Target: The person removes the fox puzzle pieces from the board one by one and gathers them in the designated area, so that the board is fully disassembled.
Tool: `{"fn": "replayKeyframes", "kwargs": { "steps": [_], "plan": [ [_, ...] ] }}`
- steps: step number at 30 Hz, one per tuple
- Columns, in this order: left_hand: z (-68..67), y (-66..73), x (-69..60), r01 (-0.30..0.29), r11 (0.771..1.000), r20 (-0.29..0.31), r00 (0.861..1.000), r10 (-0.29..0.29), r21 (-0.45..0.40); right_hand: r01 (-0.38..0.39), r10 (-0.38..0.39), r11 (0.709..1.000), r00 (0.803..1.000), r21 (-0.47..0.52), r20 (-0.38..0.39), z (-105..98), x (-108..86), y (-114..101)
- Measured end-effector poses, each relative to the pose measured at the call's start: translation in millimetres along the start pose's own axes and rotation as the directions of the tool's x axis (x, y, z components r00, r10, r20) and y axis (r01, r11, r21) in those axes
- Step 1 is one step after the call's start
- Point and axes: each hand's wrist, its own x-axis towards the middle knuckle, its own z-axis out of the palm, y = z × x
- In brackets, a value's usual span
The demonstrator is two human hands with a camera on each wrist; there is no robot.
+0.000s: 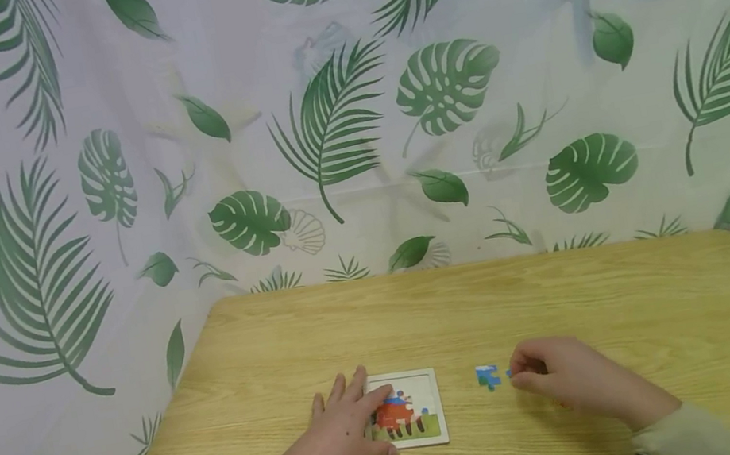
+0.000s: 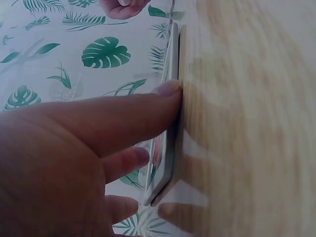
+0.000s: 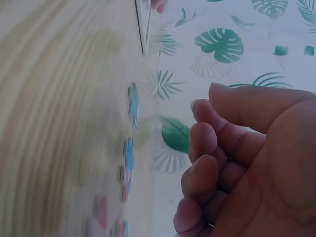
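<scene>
In the head view, my left hand rests with spread fingers on the left side of a square puzzle tray with a partly filled red and green picture. The left wrist view has the thumb of that hand against the tray's edge. A blue and green piece lies right of the tray. Beside it my right hand hovers over more pieces, partly hiding them. Its fingers are loosely bent, thumb apart, holding nothing visible, near blue pieces on the table.
The wooden table extends behind and to both sides of the hands. A leaf-patterned cloth hangs along its back and left. A red piece lies low in the right wrist view.
</scene>
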Motion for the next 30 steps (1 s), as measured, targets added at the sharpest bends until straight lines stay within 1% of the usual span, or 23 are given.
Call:
{"fn": "replayKeyframes", "kwargs": {
  "steps": [7,13,21,26,30],
  "plan": [
    [-2.9,0.6,-0.9,-0.008,1.000,0.000,1.000,0.008,-0.014,0.061,-0.061,0.997,0.998,-0.048,0.002,16,15.1,-16],
    [-1.4,-0.8,0.8,-0.004,1.000,0.003,1.000,0.004,-0.021,0.087,-0.087,0.992,0.996,-0.093,0.006,31,27.1,-28],
    [-1.2,-1.2,1.4,0.015,1.000,-0.001,1.000,-0.015,-0.002,0.130,-0.128,0.988,0.991,-0.081,0.033,53,45.7,-43],
    [-1.5,-1.0,1.5,0.020,1.000,0.004,1.000,-0.020,-0.006,0.131,-0.127,0.990,0.990,-0.061,0.056,66,57.7,-54],
    [-2.5,0.1,0.5,0.008,1.000,0.007,1.000,-0.008,-0.005,0.134,-0.129,0.989,0.989,-0.056,0.072,74,65.9,-62]
  ]
}}
